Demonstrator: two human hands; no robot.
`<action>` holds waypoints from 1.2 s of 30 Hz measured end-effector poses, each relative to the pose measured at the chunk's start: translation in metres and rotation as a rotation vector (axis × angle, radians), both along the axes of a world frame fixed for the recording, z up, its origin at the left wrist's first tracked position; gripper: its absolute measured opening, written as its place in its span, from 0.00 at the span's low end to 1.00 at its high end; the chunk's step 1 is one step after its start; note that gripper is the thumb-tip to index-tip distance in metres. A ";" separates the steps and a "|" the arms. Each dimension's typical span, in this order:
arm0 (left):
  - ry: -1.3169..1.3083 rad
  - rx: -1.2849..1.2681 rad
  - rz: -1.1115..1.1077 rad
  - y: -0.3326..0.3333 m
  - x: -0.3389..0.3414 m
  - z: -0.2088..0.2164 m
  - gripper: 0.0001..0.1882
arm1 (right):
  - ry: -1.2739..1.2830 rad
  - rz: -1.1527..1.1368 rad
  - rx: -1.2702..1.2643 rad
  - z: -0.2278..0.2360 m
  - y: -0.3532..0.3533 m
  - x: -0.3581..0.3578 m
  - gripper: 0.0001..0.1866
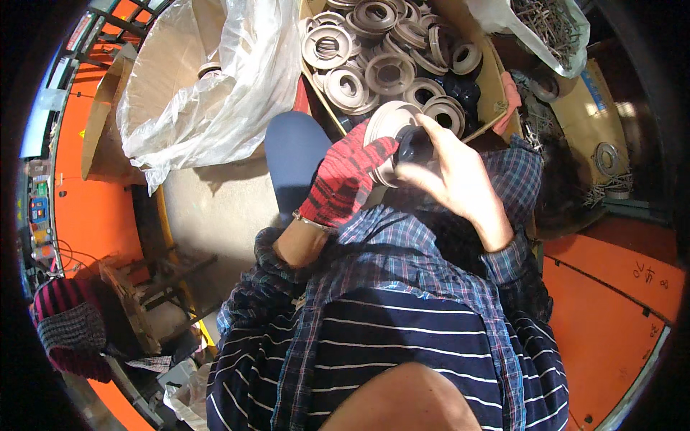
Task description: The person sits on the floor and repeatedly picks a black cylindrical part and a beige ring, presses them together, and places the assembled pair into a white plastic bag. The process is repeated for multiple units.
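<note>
My left hand (343, 179), in a red and black knitted glove, is closed on a beige flanged ring (389, 126) held up over my lap. My bare right hand (456, 169) curls round the ring's right side, its fingertips at the rim and its thumb lower down. A black rounded piece (415, 146) shows between that thumb and fingers, against the ring; whether the two are joined I cannot tell. Just beyond my hands, a cardboard box (494, 108) holds many similar beige rings (390, 74), with black pieces (463, 92) among them.
At the left stands a carton lined with a clear plastic bag (176, 108), one ring (209, 70) inside. A white bag of metal pieces (544, 29) is at the back right. Orange panels (607, 316) flank me. A striped knitted item (70, 327) lies at the lower left.
</note>
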State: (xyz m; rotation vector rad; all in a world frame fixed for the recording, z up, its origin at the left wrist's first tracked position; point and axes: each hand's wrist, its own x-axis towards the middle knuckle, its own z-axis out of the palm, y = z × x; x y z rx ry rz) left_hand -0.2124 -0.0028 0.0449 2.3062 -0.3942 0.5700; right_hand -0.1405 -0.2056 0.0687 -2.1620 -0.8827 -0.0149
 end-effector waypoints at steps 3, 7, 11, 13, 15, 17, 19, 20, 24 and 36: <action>-0.007 0.030 -0.008 -0.005 0.000 0.012 0.19 | -0.112 -0.042 -0.039 0.003 -0.007 -0.006 0.40; 0.235 -0.088 0.050 -0.019 -0.005 0.027 0.18 | -0.066 -0.070 0.145 -0.010 -0.003 -0.009 0.38; 0.167 -0.161 0.089 -0.038 -0.011 0.031 0.27 | 0.298 -0.208 0.448 -0.025 0.005 -0.011 0.30; 0.229 -0.376 0.100 -0.048 -0.013 0.026 0.32 | 0.507 -0.262 0.567 -0.030 0.009 -0.013 0.19; 0.172 -0.359 0.079 -0.053 -0.015 0.019 0.34 | 0.807 -0.257 0.726 -0.033 0.012 -0.015 0.11; 0.196 -0.342 0.085 -0.053 -0.014 0.013 0.34 | 1.088 -0.230 0.795 -0.034 0.012 -0.016 0.10; 0.329 -0.365 0.063 -0.047 -0.013 0.009 0.33 | 1.145 -0.239 0.845 -0.034 0.009 -0.016 0.11; 0.336 -0.369 0.087 -0.041 -0.010 0.008 0.32 | 0.961 -0.211 0.725 -0.035 0.006 -0.015 0.12; -0.019 0.106 0.031 -0.029 -0.003 0.011 0.28 | 0.229 -0.186 0.352 -0.039 0.002 -0.010 0.30; 0.481 -0.603 0.094 -0.035 -0.002 0.004 0.29 | 0.353 -0.194 0.154 -0.032 -0.014 0.003 0.43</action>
